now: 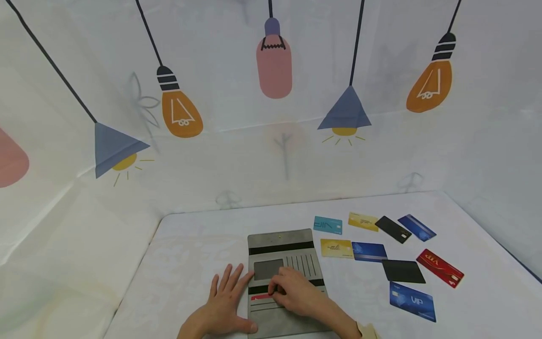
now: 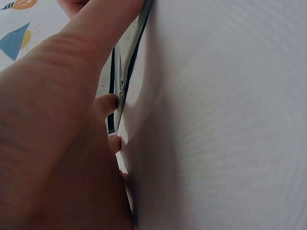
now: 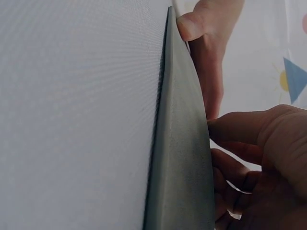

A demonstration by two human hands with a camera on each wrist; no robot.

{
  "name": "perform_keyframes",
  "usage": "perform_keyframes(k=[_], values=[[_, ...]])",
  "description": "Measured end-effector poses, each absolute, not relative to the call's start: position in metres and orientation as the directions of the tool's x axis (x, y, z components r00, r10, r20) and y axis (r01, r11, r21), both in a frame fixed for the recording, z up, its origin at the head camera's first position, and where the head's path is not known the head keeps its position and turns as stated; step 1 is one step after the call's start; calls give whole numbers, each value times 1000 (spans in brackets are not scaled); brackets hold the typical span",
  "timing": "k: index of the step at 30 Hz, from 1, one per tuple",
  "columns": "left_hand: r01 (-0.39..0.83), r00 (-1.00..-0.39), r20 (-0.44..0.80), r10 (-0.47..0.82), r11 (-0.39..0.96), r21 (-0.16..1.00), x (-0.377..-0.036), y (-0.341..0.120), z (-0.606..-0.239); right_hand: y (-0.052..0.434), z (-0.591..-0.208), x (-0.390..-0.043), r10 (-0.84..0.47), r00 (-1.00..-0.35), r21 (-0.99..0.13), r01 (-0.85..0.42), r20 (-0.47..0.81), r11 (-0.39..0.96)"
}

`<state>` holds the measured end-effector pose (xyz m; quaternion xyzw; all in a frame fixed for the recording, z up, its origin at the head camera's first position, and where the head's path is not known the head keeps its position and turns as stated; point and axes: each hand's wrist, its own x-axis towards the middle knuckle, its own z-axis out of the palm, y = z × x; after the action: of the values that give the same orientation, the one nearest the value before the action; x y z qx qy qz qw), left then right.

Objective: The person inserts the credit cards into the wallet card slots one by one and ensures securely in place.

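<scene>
A grey wallet (image 1: 279, 325) lies opened flat on the white table, with card slots and a clear window. A thin strip of a red card (image 1: 259, 297) shows at one of its lower slots. My right hand (image 1: 298, 294) is over the wallet, its fingers curled and its thumb and index finger pinching the red card's edge. The rest of that card is hidden in the slot and under the hand. Spread along the wallet's left edge, my left hand (image 1: 224, 301) rests with straight fingers, its thumb on the lower corner. In the right wrist view the wallet (image 3: 187, 143) appears edge-on.
Several loose cards lie right of the wallet: a teal card (image 1: 328, 225), yellow cards (image 1: 336, 248), blue cards (image 1: 412, 302), black cards (image 1: 403, 271) and a red VIP card (image 1: 440, 268). A white fabric wall (image 1: 237, 169) printed with lamps rises behind the table.
</scene>
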<state>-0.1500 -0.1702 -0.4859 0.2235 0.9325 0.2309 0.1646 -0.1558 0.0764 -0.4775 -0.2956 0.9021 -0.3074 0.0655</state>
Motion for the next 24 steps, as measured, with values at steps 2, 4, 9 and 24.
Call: perform_keyframes(k=[2,4,9,24], values=[[340,-846,-205,492,795,502,-150,-170,-485,77,-477,-156,-575,-816,-583,-500,69,640],[339,-846,-207,491,796,502,-150,-170,-485,77,-477,-156,-576,-814,-572,-507,73,645],[339,-847,-206,490,797,501,-150,-169,-485,76,-477,-156,-577,-814,-564,-506,63,652],[344,-845,-191,499,782,520,-152,-171,-487,91,-465,-163,-579,-815,-732,-383,-19,563]])
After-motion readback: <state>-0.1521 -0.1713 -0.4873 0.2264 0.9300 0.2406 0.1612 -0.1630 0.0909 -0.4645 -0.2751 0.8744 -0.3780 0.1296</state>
